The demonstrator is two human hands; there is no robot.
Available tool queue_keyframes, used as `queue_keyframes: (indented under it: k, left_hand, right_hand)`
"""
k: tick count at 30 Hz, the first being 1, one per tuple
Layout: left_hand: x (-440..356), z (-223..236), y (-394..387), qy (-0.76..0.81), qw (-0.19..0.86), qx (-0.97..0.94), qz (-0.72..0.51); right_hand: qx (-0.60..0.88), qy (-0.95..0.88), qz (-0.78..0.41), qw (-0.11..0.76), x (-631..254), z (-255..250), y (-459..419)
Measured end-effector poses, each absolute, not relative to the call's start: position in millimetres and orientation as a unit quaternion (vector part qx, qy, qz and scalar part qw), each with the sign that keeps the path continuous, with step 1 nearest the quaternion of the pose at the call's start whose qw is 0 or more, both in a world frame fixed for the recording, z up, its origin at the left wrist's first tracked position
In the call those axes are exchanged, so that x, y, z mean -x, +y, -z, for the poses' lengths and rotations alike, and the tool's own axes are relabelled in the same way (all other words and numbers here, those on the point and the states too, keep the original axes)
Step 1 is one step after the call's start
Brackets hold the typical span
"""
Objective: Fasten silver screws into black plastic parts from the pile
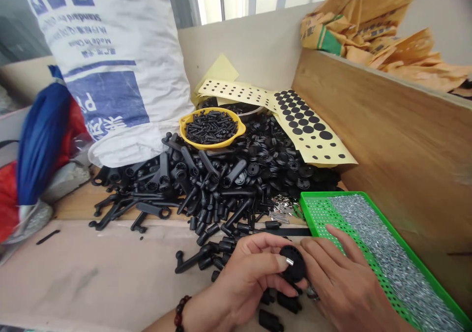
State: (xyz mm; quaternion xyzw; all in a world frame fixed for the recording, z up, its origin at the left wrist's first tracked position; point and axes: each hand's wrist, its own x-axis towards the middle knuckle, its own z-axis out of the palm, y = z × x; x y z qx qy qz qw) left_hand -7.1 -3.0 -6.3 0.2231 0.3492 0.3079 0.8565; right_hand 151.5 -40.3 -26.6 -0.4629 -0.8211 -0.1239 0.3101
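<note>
My left hand [246, 273] and my right hand [341, 278] meet low in the middle, both pinched on a round black plastic disc [294, 268]. A small silver metal piece [289, 261] sits on the disc under my left thumb. A bead bracelet [181, 311] circles my left wrist. Just beyond the hands lies a big heap of black plastic handles and round parts [221, 184]. My right hand rests beside the near corner of a green perforated tray [320, 214] filled with small silver metal bits [383, 248].
A yellow bowl of black screws [212, 128] stands behind the heap. Yellow sheets with black round stickers [306, 125] lean at the back right. A white woven sack [110, 61] rises at the left, blue and red bags [40, 140] beside it. A wooden board [387, 130] walls the right.
</note>
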Motion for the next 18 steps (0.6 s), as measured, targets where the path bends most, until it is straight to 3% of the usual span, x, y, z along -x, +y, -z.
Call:
queue_keyframes:
  k: [18]
  left_hand:
    - [22.2, 10.2, -42.6, 0.458, 0.771, -0.298, -0.326]
  right_hand:
    - [0.446, -0.84, 0.088, 0.297, -142.1, 42.2, -77.6]
